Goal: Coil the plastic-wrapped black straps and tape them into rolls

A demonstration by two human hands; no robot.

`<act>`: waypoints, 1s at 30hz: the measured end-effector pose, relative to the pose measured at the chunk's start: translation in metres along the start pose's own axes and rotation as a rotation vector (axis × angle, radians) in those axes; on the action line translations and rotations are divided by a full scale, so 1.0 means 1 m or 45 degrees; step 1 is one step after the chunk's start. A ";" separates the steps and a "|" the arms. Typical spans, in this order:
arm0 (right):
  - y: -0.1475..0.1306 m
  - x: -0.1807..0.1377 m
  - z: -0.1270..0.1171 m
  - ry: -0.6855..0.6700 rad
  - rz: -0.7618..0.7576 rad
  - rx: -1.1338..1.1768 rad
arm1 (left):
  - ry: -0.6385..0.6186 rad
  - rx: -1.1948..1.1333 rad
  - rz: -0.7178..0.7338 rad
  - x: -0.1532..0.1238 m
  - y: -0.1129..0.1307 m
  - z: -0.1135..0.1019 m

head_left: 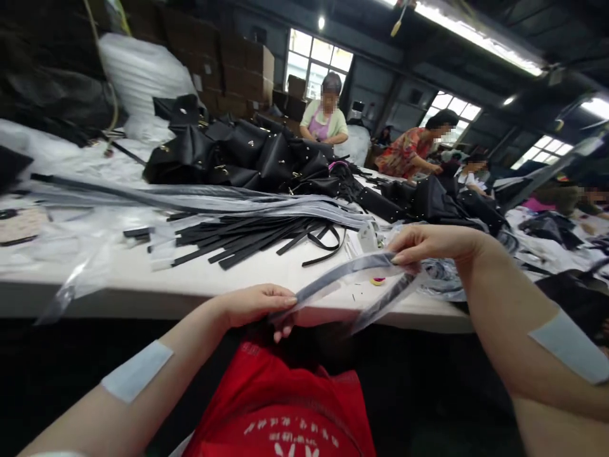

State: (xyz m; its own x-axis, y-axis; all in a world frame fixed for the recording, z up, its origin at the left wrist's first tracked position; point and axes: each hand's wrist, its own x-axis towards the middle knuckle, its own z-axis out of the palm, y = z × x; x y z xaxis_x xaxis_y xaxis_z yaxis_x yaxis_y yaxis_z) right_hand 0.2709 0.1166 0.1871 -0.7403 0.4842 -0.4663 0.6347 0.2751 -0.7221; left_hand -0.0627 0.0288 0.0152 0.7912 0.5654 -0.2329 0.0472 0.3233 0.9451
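Observation:
A long black strap in a clear plastic sleeve [343, 271] stretches between my two hands over the table's front edge. My left hand [261, 304] pinches its near end between thumb and fingers. Higher up and to the right, my right hand [416, 244] grips the strap, and a further sleeved length hangs down below that hand. Behind the strap, several bare black straps [257, 236] lie fanned out on the white table [190, 285]. Beyond them runs a bundle of plastic-wrapped straps [266, 206].
Black bags [247, 152] are heaped along the back of the table. Crumpled clear plastic [85, 254] hangs over the front edge at left, and coiled wrapped straps [442, 276] lie near my right hand. A co-worker in a purple apron [323, 124] stands across the table; others are farther right.

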 end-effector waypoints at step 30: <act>0.080 0.142 0.210 0.275 -0.047 0.240 | 0.418 -0.829 1.056 -0.030 0.044 0.003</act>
State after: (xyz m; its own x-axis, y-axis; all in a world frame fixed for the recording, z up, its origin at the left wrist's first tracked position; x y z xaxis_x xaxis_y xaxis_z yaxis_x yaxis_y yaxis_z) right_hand 0.1696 0.0326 -0.0441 -0.6852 0.6478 -0.3330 0.5407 0.1461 -0.8284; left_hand -0.0824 0.0240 0.0649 0.2237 0.9344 0.2772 -0.8298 0.0334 0.5571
